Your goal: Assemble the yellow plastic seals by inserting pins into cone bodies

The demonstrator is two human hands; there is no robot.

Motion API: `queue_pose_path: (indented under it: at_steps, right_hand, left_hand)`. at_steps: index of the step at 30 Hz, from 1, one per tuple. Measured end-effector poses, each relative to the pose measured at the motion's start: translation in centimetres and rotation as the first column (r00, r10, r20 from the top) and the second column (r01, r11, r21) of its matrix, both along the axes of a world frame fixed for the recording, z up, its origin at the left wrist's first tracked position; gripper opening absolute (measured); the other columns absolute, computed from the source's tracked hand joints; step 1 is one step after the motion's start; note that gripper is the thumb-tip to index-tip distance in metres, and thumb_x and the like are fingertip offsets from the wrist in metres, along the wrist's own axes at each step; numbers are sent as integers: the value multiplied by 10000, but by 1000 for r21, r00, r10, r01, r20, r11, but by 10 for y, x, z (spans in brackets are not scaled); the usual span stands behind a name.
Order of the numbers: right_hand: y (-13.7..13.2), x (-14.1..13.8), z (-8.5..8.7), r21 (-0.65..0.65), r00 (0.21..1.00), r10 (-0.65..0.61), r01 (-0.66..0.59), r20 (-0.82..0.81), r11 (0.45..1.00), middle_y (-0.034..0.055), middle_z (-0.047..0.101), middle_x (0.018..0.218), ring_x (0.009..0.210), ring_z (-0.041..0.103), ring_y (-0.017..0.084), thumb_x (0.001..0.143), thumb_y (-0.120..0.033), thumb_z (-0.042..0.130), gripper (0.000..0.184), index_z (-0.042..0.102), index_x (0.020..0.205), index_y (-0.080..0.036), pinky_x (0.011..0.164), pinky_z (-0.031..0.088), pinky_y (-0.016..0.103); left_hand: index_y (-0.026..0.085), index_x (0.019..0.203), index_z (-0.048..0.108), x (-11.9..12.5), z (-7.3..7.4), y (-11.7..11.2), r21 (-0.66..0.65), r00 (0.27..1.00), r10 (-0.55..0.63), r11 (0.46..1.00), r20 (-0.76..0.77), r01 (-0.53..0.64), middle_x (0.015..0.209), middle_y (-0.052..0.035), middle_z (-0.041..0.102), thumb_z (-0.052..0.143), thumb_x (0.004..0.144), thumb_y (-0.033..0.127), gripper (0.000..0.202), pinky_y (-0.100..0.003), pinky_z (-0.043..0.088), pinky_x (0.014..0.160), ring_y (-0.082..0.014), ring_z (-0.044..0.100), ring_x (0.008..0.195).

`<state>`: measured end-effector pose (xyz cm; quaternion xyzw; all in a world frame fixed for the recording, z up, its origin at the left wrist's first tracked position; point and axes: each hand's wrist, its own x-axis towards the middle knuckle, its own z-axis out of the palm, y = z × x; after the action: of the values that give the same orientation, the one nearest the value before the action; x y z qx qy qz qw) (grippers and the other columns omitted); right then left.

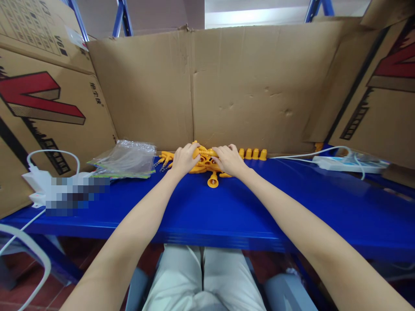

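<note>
Both my arms reach forward across a blue shelf (227, 207). My left hand (184, 159) and my right hand (229, 159) rest with curled fingers on a heap of small yellow plastic pieces (207, 162) at the back of the shelf. Each hand grips pieces in the heap; what exactly sits in the fingers is hidden. One yellow cone-shaped piece (212, 180) stands just in front of the heap. A row of yellow pieces (253, 153) lines the cardboard wall to the right. More yellow pieces with small chains (164, 159) lie to the left.
A cardboard sheet (227, 86) walls off the back, with printed cartons at both sides. A stack of clear plastic bags (126, 159) lies left of the heap. A white charger with cable (39, 181) sits at far left, a white power strip (343, 163) at right.
</note>
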<state>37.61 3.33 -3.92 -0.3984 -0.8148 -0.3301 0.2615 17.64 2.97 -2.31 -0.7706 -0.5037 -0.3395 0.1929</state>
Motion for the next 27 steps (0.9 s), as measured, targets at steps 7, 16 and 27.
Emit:
queue_pose_path:
  at_steps: [7, 16, 27]
  right_hand:
    - [2, 4, 2, 3, 1000, -11, 11, 11, 1000, 125, 652, 977, 916, 511, 248, 926, -198, 422, 210, 569, 1058, -128, 876, 239, 387]
    - [0, 6, 3, -17, 999, 39, -39, -17, 999, 148, 663, 1027, 900, 542, 253, 950, -303, 398, 320, 550, 1148, -101, 881, 255, 394]
    - [-2, 8, 7, 0, 1000, 26, -26, -2, 1000, 134, 658, 1058, 982, 519, 267, 887, -196, 459, 246, 583, 1093, -144, 930, 247, 431]
  left_hand:
    - [204, 1086, 615, 3, -1, -2, -23, 1000, 14, 1000, -12, -15, 1017, -63, 718, 563, 782, 267, 315, -314, 468, 817, -232, 663, 943]
    - [201, 1091, 617, 5, 2, -8, -59, 999, 38, 998, -4, -38, 990, -72, 726, 575, 770, 300, 339, -316, 479, 793, -243, 676, 923]
    - [215, 1117, 618, 5, 2, -6, -94, 998, 59, 994, 0, -58, 899, -62, 731, 567, 768, 341, 375, -319, 482, 767, -252, 683, 875]
